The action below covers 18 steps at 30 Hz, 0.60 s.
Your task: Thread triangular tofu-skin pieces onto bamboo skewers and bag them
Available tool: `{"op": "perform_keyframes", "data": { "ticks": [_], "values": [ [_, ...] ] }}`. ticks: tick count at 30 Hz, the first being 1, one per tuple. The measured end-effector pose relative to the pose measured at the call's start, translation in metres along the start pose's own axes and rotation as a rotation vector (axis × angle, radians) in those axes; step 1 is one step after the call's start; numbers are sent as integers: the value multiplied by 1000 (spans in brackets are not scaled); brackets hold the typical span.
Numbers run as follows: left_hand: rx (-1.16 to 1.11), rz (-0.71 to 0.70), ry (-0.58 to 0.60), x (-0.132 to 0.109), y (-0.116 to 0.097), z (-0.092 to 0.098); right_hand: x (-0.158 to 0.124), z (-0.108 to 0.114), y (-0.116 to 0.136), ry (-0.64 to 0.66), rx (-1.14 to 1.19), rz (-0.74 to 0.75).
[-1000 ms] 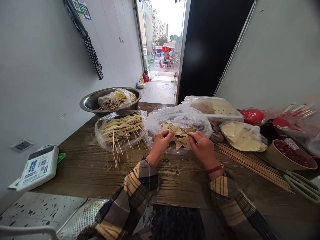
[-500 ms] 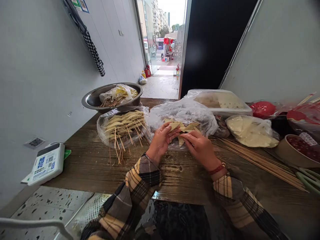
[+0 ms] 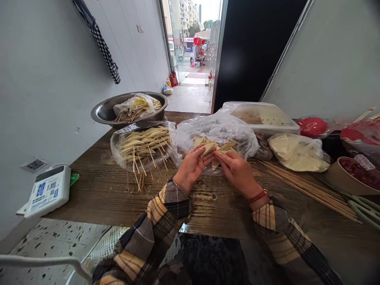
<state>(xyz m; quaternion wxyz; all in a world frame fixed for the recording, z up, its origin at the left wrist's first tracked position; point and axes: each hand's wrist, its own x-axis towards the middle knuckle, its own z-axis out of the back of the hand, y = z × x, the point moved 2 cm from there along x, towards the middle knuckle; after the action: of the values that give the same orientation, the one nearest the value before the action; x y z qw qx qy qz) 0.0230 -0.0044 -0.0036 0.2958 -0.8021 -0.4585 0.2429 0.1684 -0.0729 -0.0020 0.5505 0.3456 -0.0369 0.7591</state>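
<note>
My left hand (image 3: 190, 167) holds a pale tofu-skin piece (image 3: 209, 148) between thumb and fingers. Close beside it, my right hand (image 3: 236, 170) has its thumb and fingers pinched together at the piece's right side; whether a stick is in that pinch is hidden. Behind both hands, more cut pieces (image 3: 228, 146) lie in an open clear plastic bag (image 3: 218, 128). To the left, skewered pieces (image 3: 145, 142) are stacked on another plastic bag, their sticks pointing toward me. Loose bamboo sticks (image 3: 308, 190) lie on the table right of my right hand.
A metal basin (image 3: 101, 113) with bagged skewers stands at the back left. A white payment device (image 3: 49, 192) sits at the left edge. On the right are a lidded tray (image 3: 267, 118), a bag of pale sheets (image 3: 298, 152), a bowl (image 3: 341, 178) and green-handled scissors (image 3: 365, 209).
My right hand has come slightly closer to my left hand and the piece. The whole view has shifted a little, with the table things appearing slightly higher.
</note>
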Motion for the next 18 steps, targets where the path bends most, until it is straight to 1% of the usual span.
{"op": "perform_keyframes", "data": {
  "ticks": [9,18],
  "values": [
    [-67,24,-25,0,-1,-2,1,2,4,30,-19,4],
    [-86,30,-12,0,1,-3,1,-1,2,12,35,-18]
  ]
}}
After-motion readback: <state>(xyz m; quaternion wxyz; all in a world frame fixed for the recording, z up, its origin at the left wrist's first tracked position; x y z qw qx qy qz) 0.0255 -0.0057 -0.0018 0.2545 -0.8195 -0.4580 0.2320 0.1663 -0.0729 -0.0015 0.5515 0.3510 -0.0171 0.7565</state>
